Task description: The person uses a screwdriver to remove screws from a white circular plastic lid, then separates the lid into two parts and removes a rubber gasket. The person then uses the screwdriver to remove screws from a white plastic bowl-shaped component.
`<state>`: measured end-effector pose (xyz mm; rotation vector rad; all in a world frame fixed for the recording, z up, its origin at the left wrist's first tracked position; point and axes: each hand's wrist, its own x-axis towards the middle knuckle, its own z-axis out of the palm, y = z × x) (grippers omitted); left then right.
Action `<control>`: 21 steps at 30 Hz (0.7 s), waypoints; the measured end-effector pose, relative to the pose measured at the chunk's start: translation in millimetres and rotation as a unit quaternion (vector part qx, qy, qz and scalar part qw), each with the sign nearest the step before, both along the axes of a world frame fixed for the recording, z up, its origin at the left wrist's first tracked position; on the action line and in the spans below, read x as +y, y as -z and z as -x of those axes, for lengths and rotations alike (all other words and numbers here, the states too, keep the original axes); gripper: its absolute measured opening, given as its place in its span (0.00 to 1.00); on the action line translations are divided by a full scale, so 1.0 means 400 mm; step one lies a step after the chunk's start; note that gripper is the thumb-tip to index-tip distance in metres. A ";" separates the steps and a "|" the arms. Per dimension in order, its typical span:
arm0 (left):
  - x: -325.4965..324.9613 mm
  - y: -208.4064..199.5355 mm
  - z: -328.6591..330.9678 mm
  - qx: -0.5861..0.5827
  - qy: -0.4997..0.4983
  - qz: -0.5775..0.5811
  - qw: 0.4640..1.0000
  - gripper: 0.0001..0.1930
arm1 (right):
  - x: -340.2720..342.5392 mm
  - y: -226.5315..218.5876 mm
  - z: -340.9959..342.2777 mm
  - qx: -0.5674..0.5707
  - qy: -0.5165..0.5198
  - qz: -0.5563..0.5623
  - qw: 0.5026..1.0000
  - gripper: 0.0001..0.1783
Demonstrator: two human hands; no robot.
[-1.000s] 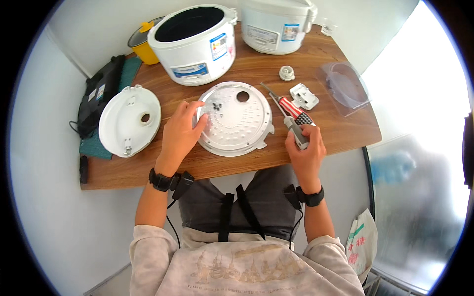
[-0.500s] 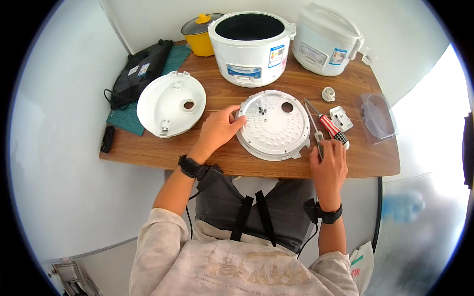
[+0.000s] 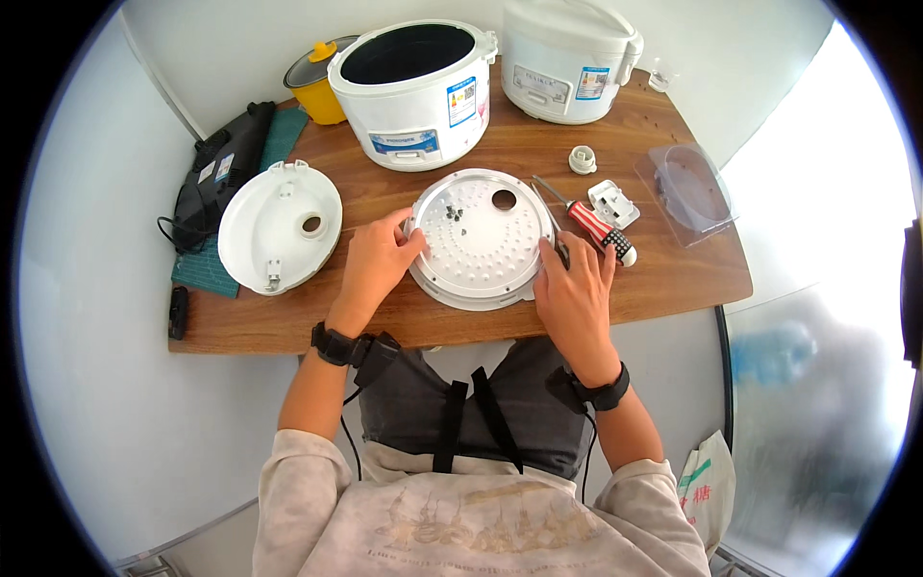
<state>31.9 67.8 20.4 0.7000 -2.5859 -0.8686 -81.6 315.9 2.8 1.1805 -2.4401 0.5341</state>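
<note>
A round white rice cooker lid (image 3: 481, 250) lies flat before me, with a dimpled face and a dark hole near its far edge. Several small dark screws (image 3: 455, 213) are gathered on it. My left hand (image 3: 375, 260) grips its left rim, the thumb over the top. At the right rim, my right hand (image 3: 577, 298) has its fingers spread, the thumb close against the edge. Under those fingers lies a grey-handled screwdriver (image 3: 562, 240), partly hidden. Beside them rests a screwdriver with a striped, starred handle (image 3: 596, 227).
A white lid shell (image 3: 274, 226) sits left. Behind stand a white rice cooker body (image 3: 413, 106), a lidded white cooker (image 3: 567, 72) and a yellow pot (image 3: 322, 96). Right are a white cap (image 3: 582, 160), a white bracket (image 3: 613, 204) and a clear plastic tray (image 3: 687, 192).
My right hand has slid forward over the grey screwdriver, its thumb now near the lid's rim. My left hand keeps its place on the lid. The whole view has shifted.
</note>
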 end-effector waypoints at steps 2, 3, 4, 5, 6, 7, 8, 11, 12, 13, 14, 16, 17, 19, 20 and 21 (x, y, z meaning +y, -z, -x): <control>-0.006 -0.002 -0.001 0.000 -0.008 -0.033 0.999 0.20 | -0.001 0.002 0.004 -0.009 0.013 0.015 1.000 0.22; -0.007 -0.005 -0.002 -0.001 -0.012 -0.050 0.999 0.20 | -0.001 0.004 0.005 -0.013 0.019 0.023 0.999 0.22; -0.003 -0.014 0.000 -0.005 -0.020 -0.087 0.996 0.21 | 0.003 0.008 0.010 -0.018 0.022 0.021 0.999 0.22; 0.003 -0.030 0.002 -0.009 -0.028 -0.123 0.992 0.22 | 0.009 0.013 0.016 -0.022 0.025 0.019 0.999 0.21; 0.006 -0.037 0.005 -0.014 -0.036 -0.160 0.986 0.23 | 0.013 0.016 0.020 -0.027 0.027 0.017 0.999 0.21; 0.003 -0.035 0.002 -0.007 -0.036 -0.187 0.982 0.23 | 0.013 0.016 0.019 -0.028 0.021 0.020 0.999 0.21; -0.005 -0.032 -0.002 0.000 -0.036 -0.214 0.976 0.23 | 0.013 0.015 0.017 -0.030 0.014 0.023 0.999 0.21; -0.025 -0.017 -0.010 0.026 -0.024 -0.304 0.952 0.23 | 0.017 0.018 0.020 -0.037 0.001 0.032 0.999 0.21; -0.029 -0.012 -0.011 0.035 -0.019 -0.335 0.941 0.23 | 0.018 0.019 0.022 -0.040 -0.002 0.035 0.999 0.21; -0.031 -0.006 -0.013 0.041 -0.013 -0.347 0.937 0.23 | 0.018 0.020 0.023 -0.040 -0.002 0.038 0.998 0.21; -0.033 -0.001 -0.014 0.048 -0.006 -0.359 0.932 0.23 | 0.018 0.019 0.023 -0.040 -0.003 0.041 0.998 0.21; -0.037 0.009 -0.017 0.060 0.004 -0.379 0.924 0.23 | 0.018 0.016 0.023 -0.042 -0.003 0.047 0.998 0.21; -0.039 0.015 -0.018 0.066 0.008 -0.386 0.920 0.24 | 0.019 0.013 0.023 -0.043 -0.003 0.049 0.998 0.21; -0.044 0.024 -0.022 0.076 0.018 -0.404 0.911 0.24 | 0.020 0.009 0.023 -0.044 -0.006 0.054 0.998 0.21; -0.047 0.027 -0.024 0.081 0.023 -0.415 0.906 0.24 | 0.020 0.006 0.022 -0.044 -0.009 0.057 0.997 0.21; -0.049 0.030 -0.027 0.086 0.028 -0.426 0.900 0.24 | 0.020 0.006 0.023 -0.044 -0.013 0.060 0.997 0.21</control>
